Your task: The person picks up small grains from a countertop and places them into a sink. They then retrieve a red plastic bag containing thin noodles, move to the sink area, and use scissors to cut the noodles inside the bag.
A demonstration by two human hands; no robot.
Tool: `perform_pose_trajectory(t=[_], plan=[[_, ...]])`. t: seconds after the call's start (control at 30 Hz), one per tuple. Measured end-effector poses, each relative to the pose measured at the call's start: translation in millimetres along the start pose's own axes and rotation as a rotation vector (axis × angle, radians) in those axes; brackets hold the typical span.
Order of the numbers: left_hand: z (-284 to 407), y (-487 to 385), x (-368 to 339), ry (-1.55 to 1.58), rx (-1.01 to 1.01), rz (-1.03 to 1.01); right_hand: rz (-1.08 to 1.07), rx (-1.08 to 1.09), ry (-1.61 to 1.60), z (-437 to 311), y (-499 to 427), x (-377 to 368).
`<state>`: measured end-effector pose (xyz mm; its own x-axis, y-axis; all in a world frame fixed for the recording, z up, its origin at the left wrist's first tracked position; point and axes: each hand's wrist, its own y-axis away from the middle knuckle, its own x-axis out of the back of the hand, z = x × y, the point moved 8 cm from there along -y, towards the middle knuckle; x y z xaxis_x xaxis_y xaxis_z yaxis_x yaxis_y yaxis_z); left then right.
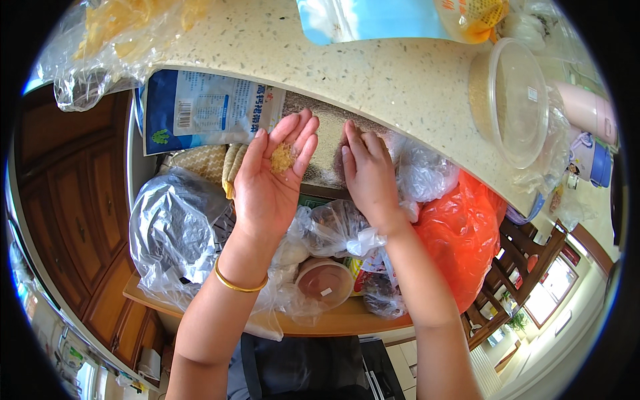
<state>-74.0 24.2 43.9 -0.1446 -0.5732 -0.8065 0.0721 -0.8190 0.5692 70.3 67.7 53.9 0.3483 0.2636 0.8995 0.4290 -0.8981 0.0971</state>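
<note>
My left hand [265,185] is palm up and slightly cupped, with a small heap of pale yellow granules [283,159] resting on the palm and fingers. To its right, my right hand [367,172] is turned palm down, fingertips pointing away from me. Its fingers are partly bent, and its palm side is hidden. Below both hands is an open drawer [345,325] full of bagged goods. Shiny silver foil packaging [325,135] lies under the right fingertips; whether they touch it is unclear. Just left of my left fingers is a blue printed food pouch [205,115].
A speckled stone countertop [390,85] overhangs the drawer's far side. On it are a clear plastic tub [517,102] and a light blue pouch [370,20]. The drawer also holds a red plastic bag [455,240], a grey plastic bag [175,225] and a lidded round container [324,285].
</note>
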Motion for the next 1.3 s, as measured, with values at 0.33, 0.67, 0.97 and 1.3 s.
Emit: perform_pose_trajectory(t=[0.33, 0.67, 0.97, 1.3], plan=[[-0.9, 11.6, -7.5, -0.002, 0.002, 0.042, -0.124, 0.098, 0.438, -22.4, -0.1, -21.8], [8.5, 78.7, -14.3, 0.137, -0.022, -0.025, 0.043, -0.683, -1.61, 31.7, 33.1, 2.5], [44.4, 202.3, -17.4, 0.311, -0.038, -0.098, 0.089, -0.728, -1.872, -41.2, 103.1, 88.8], [196.6, 426.8, 46.8, 0.402, -0.307, -0.208, -0.06, -0.567, -1.739, -244.9, 198.3, 83.3]])
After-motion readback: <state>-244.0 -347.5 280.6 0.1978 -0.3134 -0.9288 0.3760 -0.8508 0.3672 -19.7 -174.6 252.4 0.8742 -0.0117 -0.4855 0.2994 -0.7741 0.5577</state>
